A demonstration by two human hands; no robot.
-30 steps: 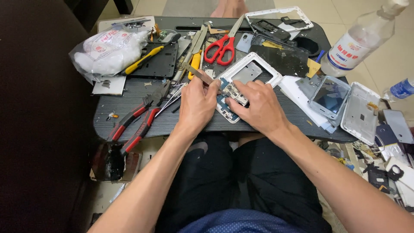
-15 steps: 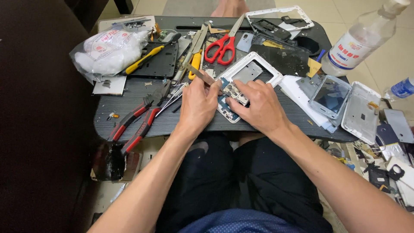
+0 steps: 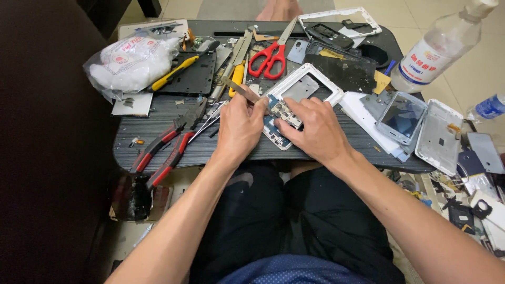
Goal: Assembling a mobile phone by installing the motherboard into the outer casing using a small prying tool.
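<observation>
Nothing moved: left hand (image 3: 239, 126) grips tweezers (image 3: 239, 89) (tips hidden); right hand (image 3: 315, 131) pins circuit board (image 3: 281, 113).

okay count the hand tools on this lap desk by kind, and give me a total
Scissors: 1
Pliers: 1
Yellow-handled screwdriver: 1
Tweezers, held in the left hand: 1
Total: 4

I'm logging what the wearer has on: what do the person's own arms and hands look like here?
Both arms are bare from the frame edge down, with no sleeves visible. The left hand and right hand are ungloved, and no watch, ring or bracelet shows. Below the arms are black shorts and a dark blue dotted shirt hem.
</observation>
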